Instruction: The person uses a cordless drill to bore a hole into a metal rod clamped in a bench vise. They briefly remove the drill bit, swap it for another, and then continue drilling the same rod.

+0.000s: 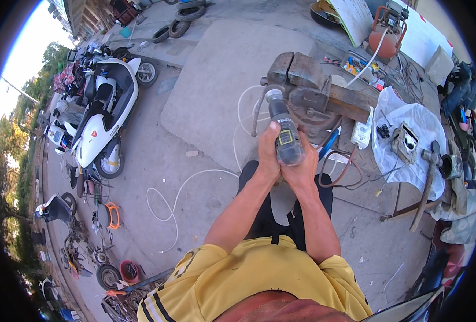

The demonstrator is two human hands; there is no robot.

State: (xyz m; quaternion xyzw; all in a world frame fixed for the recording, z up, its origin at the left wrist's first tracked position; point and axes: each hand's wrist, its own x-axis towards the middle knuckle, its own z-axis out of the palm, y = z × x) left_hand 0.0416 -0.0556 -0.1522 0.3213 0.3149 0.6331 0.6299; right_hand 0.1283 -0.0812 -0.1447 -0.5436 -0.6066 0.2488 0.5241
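I hold a dark grey cylindrical power tool point(284, 131) upright in front of me, its pale round end pointing away from me. My left hand point(270, 150) is closed on its left side and my right hand point(306, 155) wraps round its right side. Just beyond the tool is a large rusty bench vise point(302, 80) with a long steel beam point(349, 102). A white power strip point(362, 127), a blue object point(329, 141) and looped brown and white hoses point(345, 172) lie to the right of my hands.
A plastic sheet point(431, 139) with metal parts and a hammer point(428, 158) is at right. An orange compressor point(388, 40) and a tray of tools point(364, 70) stand behind. Scooters point(104, 112), tyres point(179, 28) and a red bucket point(129, 271) are on the pavement at left.
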